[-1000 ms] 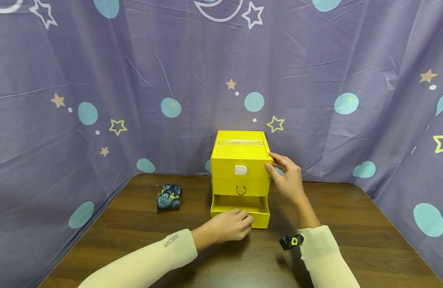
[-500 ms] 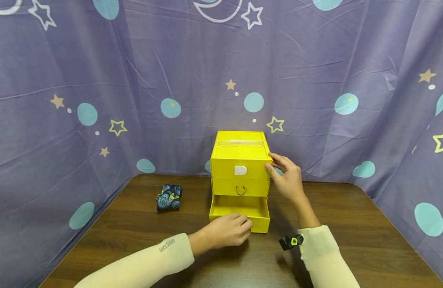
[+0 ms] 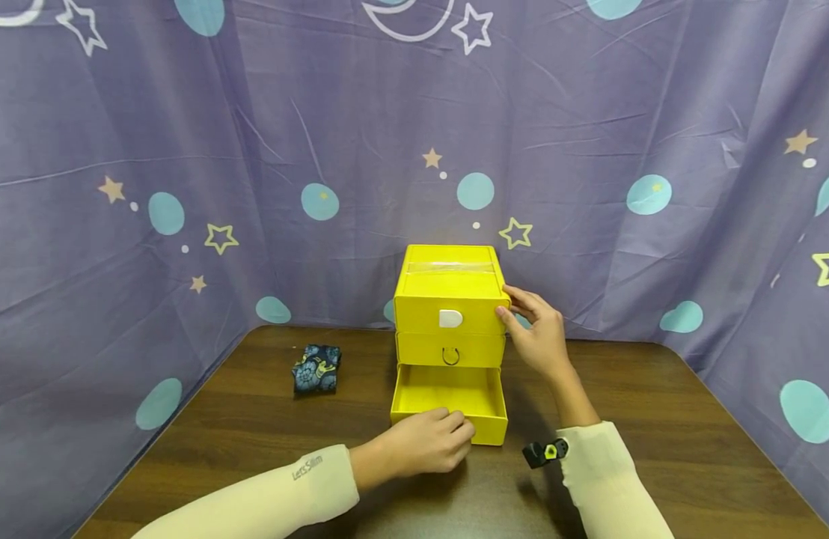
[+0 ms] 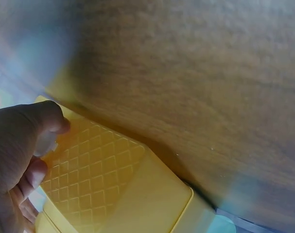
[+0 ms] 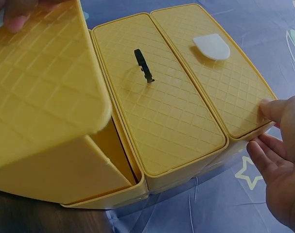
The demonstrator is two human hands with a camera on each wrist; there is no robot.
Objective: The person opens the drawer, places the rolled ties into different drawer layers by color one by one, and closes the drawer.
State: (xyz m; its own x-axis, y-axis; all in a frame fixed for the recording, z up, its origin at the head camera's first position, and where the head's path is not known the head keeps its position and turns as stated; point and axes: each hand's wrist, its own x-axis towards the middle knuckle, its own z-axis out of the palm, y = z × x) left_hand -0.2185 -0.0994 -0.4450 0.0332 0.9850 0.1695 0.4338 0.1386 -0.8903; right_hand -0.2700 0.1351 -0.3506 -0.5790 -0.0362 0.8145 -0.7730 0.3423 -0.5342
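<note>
A yellow three-drawer unit (image 3: pixel 450 281) stands at the table's back, with its bottom drawer (image 3: pixel 491 430) pulled well out. Nothing shows in the visible part of that drawer. My left hand (image 3: pixel 431 443) pinches the white handle tab (image 4: pixel 45 143) on the bottom drawer's front, thumb on one side and fingers on the other. The upper right side of the unit is held by my right hand (image 3: pixel 539 329), its thumb on the top drawer's front edge (image 5: pixel 256 119). A white tab (image 5: pixel 213 47) marks the top drawer; a dark loop (image 5: pixel 144 65) marks the middle one.
A folded dark blue patterned cloth (image 3: pixel 316 369) lies on the brown wooden table (image 3: pixel 630 419), left of the unit. Behind rises a purple curtain (image 3: pixel 563 135) with stars and moons. A small black camera (image 3: pixel 544 453) sits at the right wrist.
The bottom drawer has slid farther out toward me, drawn by my left hand. More of its inside shows. My right hand stays on the unit's side, and the cloth has not moved.
</note>
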